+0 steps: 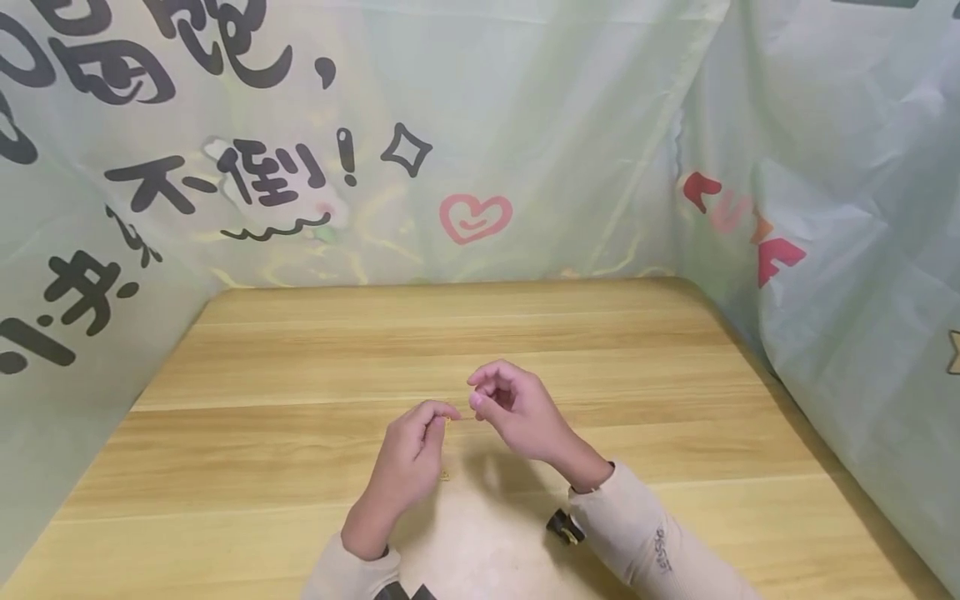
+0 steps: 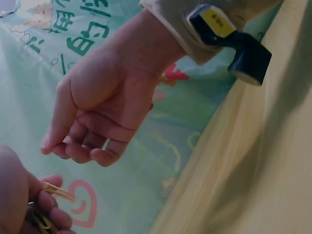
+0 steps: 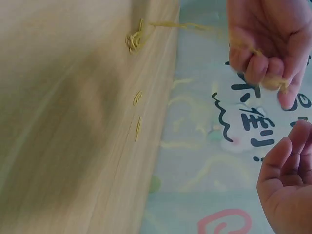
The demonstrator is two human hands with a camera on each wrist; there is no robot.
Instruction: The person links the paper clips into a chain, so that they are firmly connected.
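My left hand (image 1: 412, 454) pinches a gold paper clip (image 2: 59, 191) between thumb and fingers. More gold wire (image 2: 43, 222) shows against its curled fingers. In the right wrist view, a string of linked clips (image 3: 178, 25) trails from the left hand (image 3: 270, 46) toward the tabletop, partly blurred. Just to the right of the left fingertips, my right hand (image 1: 521, 412) is raised with loosely bent fingers. Nothing shows in its grasp, and its thumb stands a little apart from the index finger in the head view.
On the wooden table (image 1: 300, 350) lie a small heap of gold clips (image 3: 134, 41) and two single ones, a looped clip (image 3: 138, 98) and a thin clip (image 3: 138, 129). Printed cloth (image 1: 570, 125) hangs around the table. A black wrist camera (image 1: 565, 527) sits by the right sleeve.
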